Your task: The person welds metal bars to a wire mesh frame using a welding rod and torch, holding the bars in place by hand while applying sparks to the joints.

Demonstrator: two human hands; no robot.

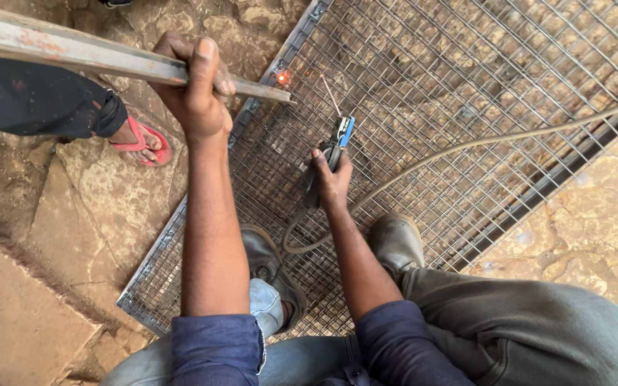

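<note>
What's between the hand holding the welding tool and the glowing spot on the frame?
In the head view, only wire mesh lies between the right hand and glowing spot; the tool's thin rod reaches partway.

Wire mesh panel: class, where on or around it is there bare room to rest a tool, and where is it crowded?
Free: the wire mesh panel is bare above the cable, and the stone floor lies open past its right frame. Crowded: the glowing weld spot, where the left hand holds the steel bar and the right hand grips the electrode holder, with shoes below.
</note>
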